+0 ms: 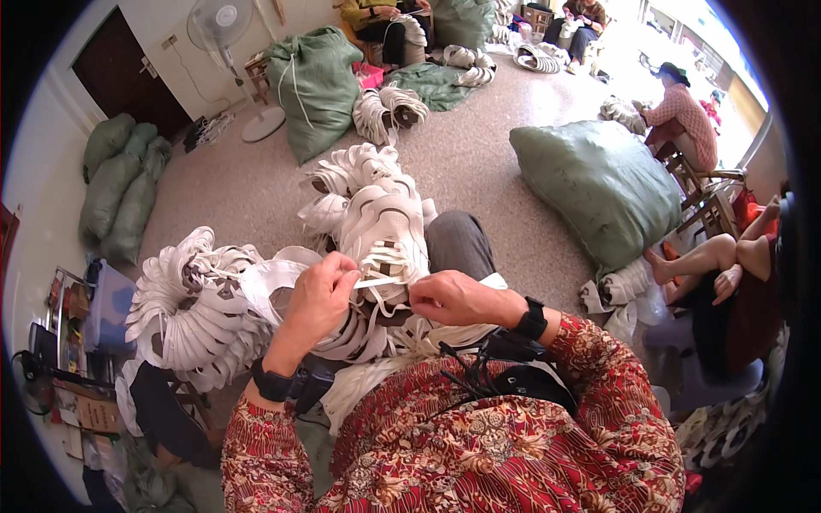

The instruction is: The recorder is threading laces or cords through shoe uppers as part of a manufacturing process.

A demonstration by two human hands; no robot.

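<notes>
A white shoe upper (389,224) lies in front of me, its tongue end toward my body, with a flat white shoelace (385,280) crossing its eyelets. My left hand (318,297) is closed in a pinch on the lace at the left side of the opening. At the right edge of the upper, my right hand (462,297) is closed with fingers curled beside the lace; what its fingertips hold is hidden. More white laces (402,344) lie across my lap. Beyond the upper sits a row of nested white uppers (355,162), and a curled stack of uppers (201,316) is at my left.
A full green sack (599,192) lies front right; another green sack (312,85) stands ahead near a floor fan (221,34). Several sacks (120,184) lean at the left wall by a blue plastic bin (109,308). A seated person (727,282) is close at right; others work farther off.
</notes>
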